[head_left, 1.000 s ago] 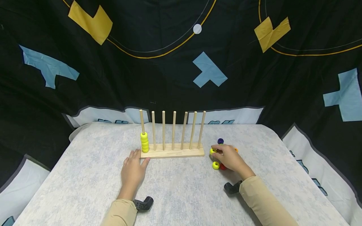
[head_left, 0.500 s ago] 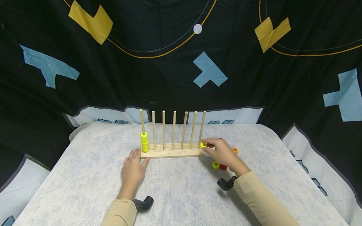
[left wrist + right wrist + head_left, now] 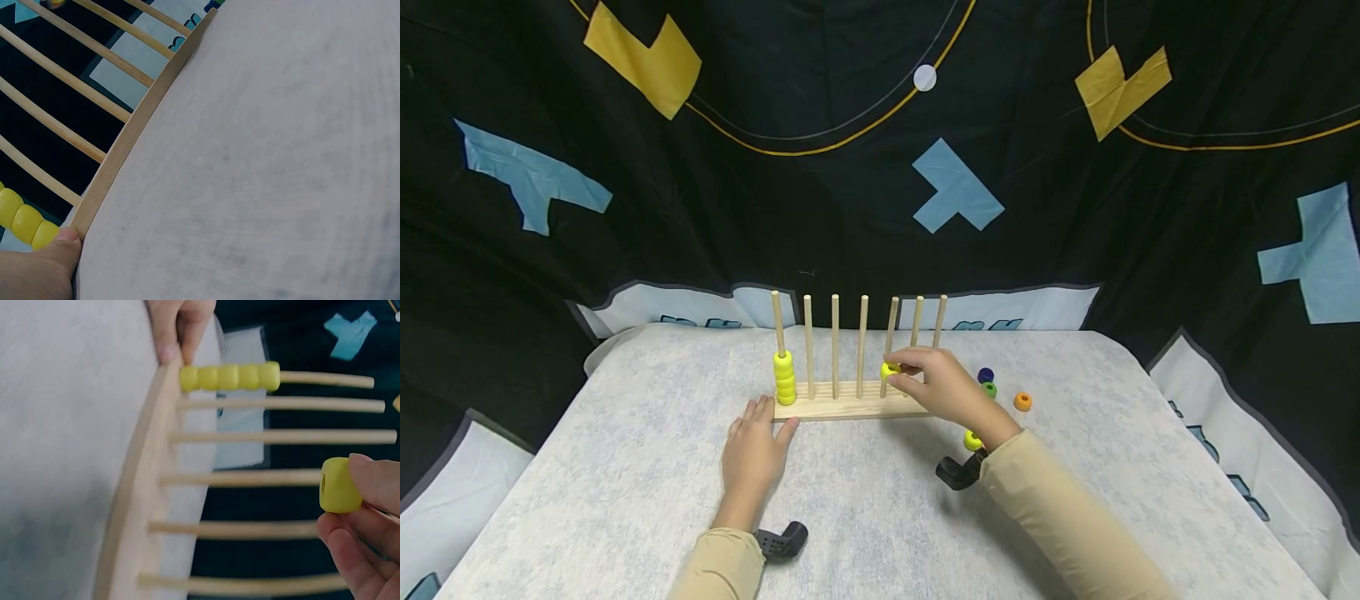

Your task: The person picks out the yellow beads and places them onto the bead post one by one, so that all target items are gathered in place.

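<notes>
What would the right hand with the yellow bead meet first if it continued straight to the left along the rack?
Probably the middle wooden pegs, since the right hand holds the yellow bead level with them; depth is unclear.

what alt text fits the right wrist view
Fingertips of the right hand pinch a yellow bead beside the wooden peg rack. Five yellow beads sit stacked on one end peg, the left hand touching the rack's base.

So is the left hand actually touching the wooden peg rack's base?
Touching. In the left wrist view the thumb tip of the left hand presses against the near corner of the wooden peg rack's base; the head view agrees.
</notes>
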`<state>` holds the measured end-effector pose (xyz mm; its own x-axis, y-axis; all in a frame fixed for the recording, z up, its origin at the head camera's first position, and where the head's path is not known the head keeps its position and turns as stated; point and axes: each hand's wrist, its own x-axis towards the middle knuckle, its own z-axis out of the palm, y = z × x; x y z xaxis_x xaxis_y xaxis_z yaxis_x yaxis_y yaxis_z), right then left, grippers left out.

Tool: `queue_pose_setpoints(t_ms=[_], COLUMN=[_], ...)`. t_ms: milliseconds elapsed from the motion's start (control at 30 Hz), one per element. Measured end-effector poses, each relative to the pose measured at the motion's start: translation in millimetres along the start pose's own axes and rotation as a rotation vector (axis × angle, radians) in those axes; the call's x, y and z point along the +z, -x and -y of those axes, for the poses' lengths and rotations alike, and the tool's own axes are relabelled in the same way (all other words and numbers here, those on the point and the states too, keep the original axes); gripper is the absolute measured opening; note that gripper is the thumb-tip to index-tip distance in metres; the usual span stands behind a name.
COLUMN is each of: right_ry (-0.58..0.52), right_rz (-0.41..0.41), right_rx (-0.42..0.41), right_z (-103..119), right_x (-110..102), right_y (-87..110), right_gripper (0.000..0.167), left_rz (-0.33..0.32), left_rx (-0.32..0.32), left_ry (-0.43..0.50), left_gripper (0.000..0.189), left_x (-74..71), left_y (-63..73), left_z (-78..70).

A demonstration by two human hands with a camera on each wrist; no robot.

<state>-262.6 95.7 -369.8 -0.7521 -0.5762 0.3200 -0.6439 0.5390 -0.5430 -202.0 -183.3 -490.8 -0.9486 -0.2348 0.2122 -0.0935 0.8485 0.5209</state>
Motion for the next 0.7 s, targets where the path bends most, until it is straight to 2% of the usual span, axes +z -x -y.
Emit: queue_pose_setpoints(t_ms=[200, 400, 700], right_ry=[0.001, -0.006, -0.009], right_rz=[0.000, -0.016, -0.063], right_rx=[-0.057, -0.057, -0.132], right_z=[22.5, 36.9, 56.0], right_x=[2.8, 4.9, -6.3], right_y=[-19.3, -36.1, -58.7], right_gripper=[0.035, 0.035, 0.036], left_rz=[0.006, -0.001, 0.000], left_rx=[-0.008, -0.004, -0.005], left_ry=[0.000, -0.004, -0.002], left_gripper=[0.069, 0.069, 0.069], left_x=[0.9, 1.4, 0.6], left_y=[0.1, 0.1, 0.3], left_z=[1.3, 1.7, 1.2])
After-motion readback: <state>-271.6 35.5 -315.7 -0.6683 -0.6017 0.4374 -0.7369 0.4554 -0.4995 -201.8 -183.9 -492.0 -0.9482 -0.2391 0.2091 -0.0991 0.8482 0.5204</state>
